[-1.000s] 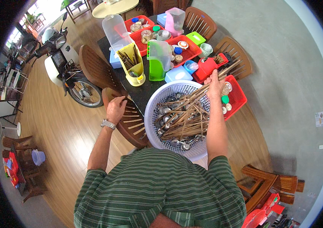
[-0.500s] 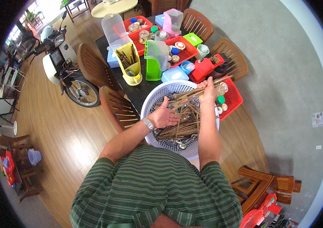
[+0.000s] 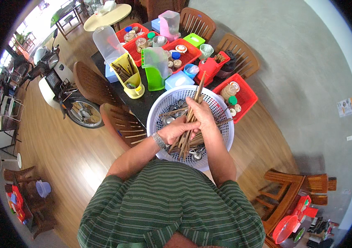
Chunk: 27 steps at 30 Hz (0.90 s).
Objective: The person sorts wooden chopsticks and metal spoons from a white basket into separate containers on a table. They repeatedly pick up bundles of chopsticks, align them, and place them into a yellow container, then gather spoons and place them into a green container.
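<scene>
A bundle of brown wooden chopsticks [image 3: 182, 145] is held steeply tilted over a round white plastic basket [image 3: 226, 134]. My right hand [image 3: 202, 113] is wrapped round the upper part of the bundle. Lower down, my left hand [image 3: 177, 129], with a metal watch at its wrist, closes on the same sticks, its thumb lying across them. Inside the basket lie metal spoons [image 3: 169, 120] and more loose chopsticks, partly hidden beneath my hands.
Beyond the basket, a black table [image 3: 142, 108] carries a yellow holder [image 3: 133, 87] with chopsticks, a green holder [image 3: 155, 76], a blue box [image 3: 179, 81] and red trays of jars. One red tray [image 3: 248, 98] sits right of the basket. Wooden chairs [image 3: 116, 124] flank the table.
My hands have come together over the basket. The chopsticks, earlier lying nearly level across it, now stand steeply in one bundle. My left hand has gone from open to closed on them.
</scene>
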Each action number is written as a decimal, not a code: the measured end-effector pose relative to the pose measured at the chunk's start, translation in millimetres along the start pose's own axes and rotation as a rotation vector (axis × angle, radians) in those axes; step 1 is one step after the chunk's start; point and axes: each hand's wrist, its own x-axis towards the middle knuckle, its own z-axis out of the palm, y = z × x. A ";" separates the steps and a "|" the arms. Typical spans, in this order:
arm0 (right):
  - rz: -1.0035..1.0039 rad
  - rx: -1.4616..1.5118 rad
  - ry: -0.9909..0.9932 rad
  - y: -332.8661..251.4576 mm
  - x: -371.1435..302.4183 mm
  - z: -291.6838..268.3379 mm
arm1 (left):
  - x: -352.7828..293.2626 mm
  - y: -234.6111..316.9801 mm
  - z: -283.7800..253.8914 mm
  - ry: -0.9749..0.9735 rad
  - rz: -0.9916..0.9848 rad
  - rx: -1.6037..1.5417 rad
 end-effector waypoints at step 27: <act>-0.312 -0.056 -0.507 -96.7 -72.1 7.6 | -99.8 27.8 32.8 -0.048 0.195 -0.340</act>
